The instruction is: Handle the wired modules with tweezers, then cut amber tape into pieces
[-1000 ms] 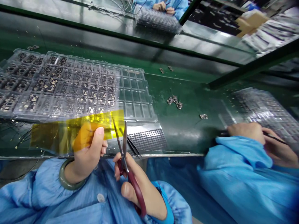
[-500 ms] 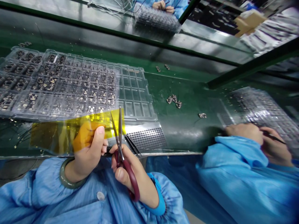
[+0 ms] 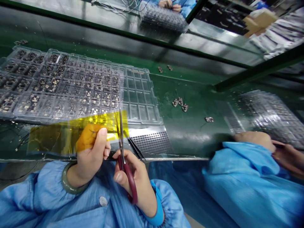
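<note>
A strip of yellow see-through film (image 3: pixel 61 134) is pinched in my left hand (image 3: pixel 91 145), thumb in front and fingers partly behind the film. In my right hand (image 3: pixel 130 171) are scissors (image 3: pixel 127 177) with dark red handles. Their slim blades point up and cross the film near its right end, standing slightly apart. Whether they bite into the film I cannot tell. Just right of the blades lie black tweezers (image 3: pixel 136 147) on a sheet with rows of small dark squares (image 3: pixel 154 141).
Behind the film are clear compartment trays (image 3: pixel 144 107), many cells holding small circuit boards (image 3: pixel 51 84). Loose small parts (image 3: pixel 180 103) lie on the green bench (image 3: pixel 192 126). At right, a co-worker's sleeve (image 3: pixel 242 174) and hands are near bubble-like clear trays (image 3: pixel 268 114). A green post (image 3: pixel 251 71) slants above.
The scissor blades have come closer together and swung slightly more upright across the film. The co-worker's hands at right have shifted. The whole view has moved a little.
</note>
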Demonstrator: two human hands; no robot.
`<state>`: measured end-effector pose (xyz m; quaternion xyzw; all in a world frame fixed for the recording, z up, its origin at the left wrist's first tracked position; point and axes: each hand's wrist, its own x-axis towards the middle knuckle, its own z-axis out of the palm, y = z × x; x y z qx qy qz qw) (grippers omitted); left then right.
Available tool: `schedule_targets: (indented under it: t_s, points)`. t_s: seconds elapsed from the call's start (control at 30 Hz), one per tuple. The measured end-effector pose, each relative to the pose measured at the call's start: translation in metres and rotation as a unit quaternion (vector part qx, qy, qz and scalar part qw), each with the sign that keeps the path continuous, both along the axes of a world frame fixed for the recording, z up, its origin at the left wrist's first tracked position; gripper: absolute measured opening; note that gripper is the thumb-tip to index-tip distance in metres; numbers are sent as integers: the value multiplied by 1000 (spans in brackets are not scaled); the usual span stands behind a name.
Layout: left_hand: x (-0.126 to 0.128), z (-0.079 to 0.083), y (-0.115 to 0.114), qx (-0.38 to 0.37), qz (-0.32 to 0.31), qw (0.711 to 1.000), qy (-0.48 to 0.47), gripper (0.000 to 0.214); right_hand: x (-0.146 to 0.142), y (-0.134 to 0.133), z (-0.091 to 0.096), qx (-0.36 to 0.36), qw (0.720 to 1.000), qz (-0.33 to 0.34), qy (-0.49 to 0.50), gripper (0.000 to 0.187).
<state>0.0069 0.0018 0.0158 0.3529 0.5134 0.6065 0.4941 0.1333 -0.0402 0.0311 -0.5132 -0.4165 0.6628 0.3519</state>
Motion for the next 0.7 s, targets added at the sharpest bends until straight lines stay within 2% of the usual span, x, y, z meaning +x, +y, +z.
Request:
schedule_targets:
  t_s: [0.27, 0.47, 0.7]
  points:
    - [1, 4, 0, -22, -12, 999, -37, 18, -2, -2, -1, -24, 999, -23, -4, 65]
    - [2, 5, -1, -36, -23, 997, -69, 19, -3, -5, -6, -14, 999, -35, -10, 65]
    - [2, 10, -4, -32, -55, 998, -19, 38, 0, 1, -6, 21, 999, -23, -9, 65]
